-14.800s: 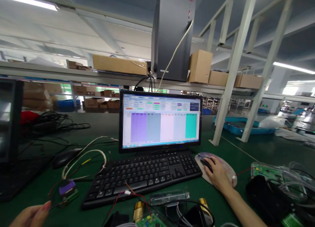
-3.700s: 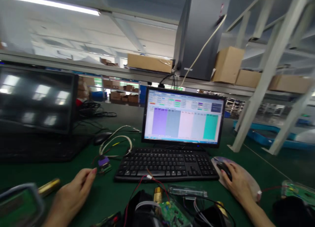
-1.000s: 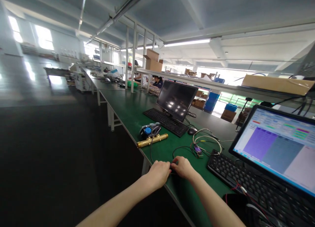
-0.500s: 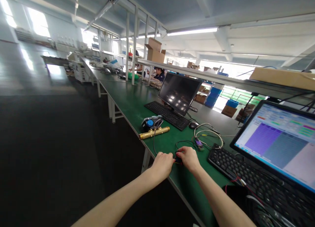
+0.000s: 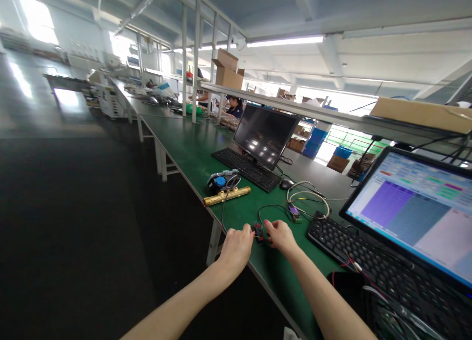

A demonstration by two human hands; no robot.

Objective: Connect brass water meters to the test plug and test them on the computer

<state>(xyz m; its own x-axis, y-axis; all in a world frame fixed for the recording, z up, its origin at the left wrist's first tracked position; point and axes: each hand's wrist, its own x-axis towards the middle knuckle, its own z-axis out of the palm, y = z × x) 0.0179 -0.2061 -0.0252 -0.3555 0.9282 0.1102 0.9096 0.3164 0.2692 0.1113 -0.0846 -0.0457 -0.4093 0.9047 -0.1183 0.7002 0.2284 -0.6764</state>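
Small black-and-red electronic module (image 5: pixel 259 234) is between your hands, at the green tabletop's (image 5: pixel 195 148) near edge. Your left hand (image 5: pixel 236 249) pinches at its left side, exact grip unclear; your right hand (image 5: pixel 282 237), half-open, is just right. Gold-coloured metal tube (image 5: pixel 230 196) lies farther left.

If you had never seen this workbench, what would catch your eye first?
Probably the lit, black-framed monitor with purple and grey-blue columns, at right. Next, at the lower centre, the bare left hand and right hand on either side of a small dark part with red details, over the green tabletop. Beyond the left hand, a brass-coloured tube lies near the tabletop's edge, beside a dark device with a round blue top.
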